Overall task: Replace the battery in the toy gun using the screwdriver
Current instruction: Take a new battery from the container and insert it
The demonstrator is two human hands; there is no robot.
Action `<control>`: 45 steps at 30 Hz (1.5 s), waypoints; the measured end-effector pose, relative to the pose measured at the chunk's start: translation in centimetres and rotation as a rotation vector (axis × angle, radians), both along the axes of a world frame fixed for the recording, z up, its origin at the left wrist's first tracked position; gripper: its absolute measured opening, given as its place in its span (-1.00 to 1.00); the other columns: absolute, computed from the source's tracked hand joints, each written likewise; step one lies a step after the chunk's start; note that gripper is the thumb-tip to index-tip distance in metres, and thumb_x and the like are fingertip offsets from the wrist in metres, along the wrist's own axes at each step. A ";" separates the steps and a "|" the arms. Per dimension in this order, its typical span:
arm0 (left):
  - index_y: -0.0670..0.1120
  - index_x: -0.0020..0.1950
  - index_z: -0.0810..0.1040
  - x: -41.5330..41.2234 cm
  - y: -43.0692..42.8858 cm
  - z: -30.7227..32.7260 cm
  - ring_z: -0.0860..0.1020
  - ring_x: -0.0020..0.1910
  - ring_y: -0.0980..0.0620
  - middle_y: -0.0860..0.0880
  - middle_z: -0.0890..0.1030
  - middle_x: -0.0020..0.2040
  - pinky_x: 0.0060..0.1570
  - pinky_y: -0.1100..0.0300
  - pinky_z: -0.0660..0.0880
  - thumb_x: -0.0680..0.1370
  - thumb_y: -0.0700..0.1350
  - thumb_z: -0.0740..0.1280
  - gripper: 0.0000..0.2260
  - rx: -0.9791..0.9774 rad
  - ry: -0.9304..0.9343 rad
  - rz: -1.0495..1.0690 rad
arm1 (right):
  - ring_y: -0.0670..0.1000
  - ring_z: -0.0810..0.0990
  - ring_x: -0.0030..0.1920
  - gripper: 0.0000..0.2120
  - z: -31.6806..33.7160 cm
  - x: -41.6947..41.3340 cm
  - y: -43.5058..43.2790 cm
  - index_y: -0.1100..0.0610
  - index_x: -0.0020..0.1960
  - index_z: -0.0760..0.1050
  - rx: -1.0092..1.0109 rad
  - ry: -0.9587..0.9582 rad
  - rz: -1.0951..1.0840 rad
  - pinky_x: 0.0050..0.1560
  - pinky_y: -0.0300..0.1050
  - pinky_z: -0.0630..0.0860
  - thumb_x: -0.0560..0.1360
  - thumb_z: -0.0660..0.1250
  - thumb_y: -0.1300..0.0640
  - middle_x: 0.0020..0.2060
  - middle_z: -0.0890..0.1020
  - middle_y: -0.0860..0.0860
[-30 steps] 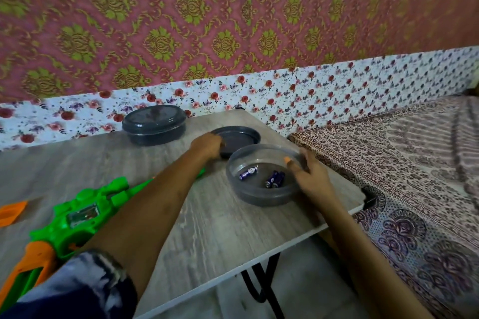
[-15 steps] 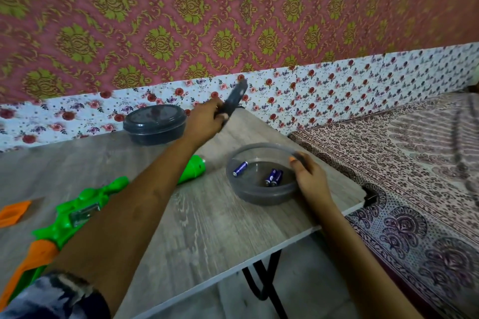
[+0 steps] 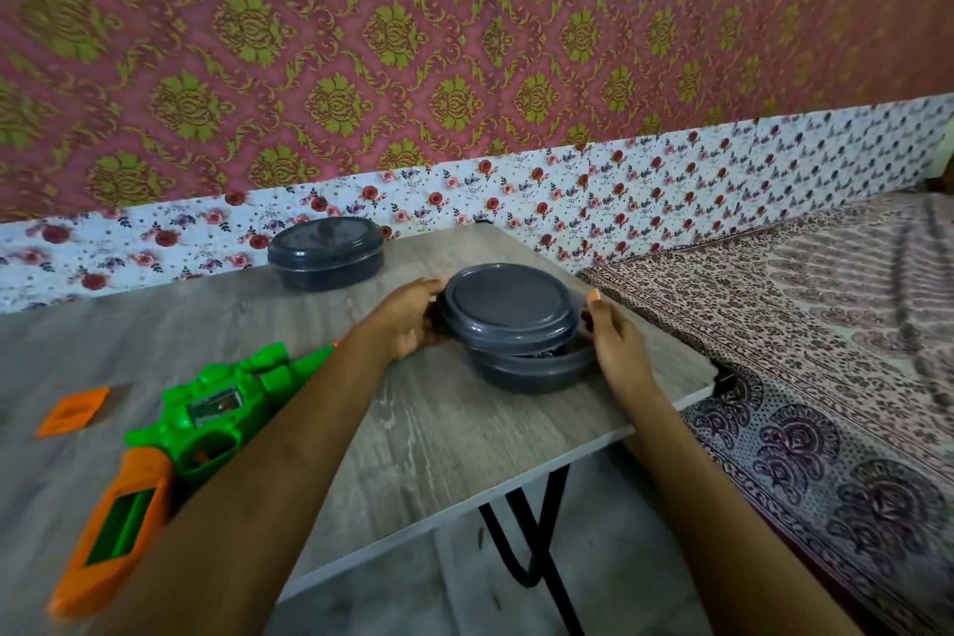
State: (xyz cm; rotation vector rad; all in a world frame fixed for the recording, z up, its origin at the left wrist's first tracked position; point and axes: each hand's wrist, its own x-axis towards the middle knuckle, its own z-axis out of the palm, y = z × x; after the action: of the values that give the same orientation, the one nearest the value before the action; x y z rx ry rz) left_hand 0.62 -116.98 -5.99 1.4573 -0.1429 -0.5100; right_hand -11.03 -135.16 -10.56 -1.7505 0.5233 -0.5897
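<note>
With lid pinched in the left grip and container held in the right grip, the toy gun at lower left, judged light and rigid, is best taken by its handle.

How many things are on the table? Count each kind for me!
Grey round tubs with lids: 2
Green-and-orange toy gun: 1
Orange flat piece: 1
Total: 4

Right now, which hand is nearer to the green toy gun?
Left. The left hand grips the lid on the toy gun side; the right hand touches the bowl opposite.
</note>
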 end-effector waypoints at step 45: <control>-0.04 0.21 0.56 -4.4 -0.4 1.1 0.49 0.18 -0.02 -0.06 0.55 0.21 0.12 0.17 0.39 0.53 0.10 0.32 -0.67 0.740 -1.039 -0.042 | 0.02 0.24 0.43 -0.43 -0.6 -3.2 -1.5 0.04 0.47 0.19 -0.293 -0.092 0.102 0.37 -0.07 0.20 0.52 0.14 -0.16 0.43 0.30 0.00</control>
State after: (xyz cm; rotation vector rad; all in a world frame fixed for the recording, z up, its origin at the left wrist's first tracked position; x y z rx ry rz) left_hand -3.81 -117.35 -4.85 2.3382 -0.8753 0.2580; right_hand -14.28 -136.67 -11.11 -2.0022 0.2912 -0.6970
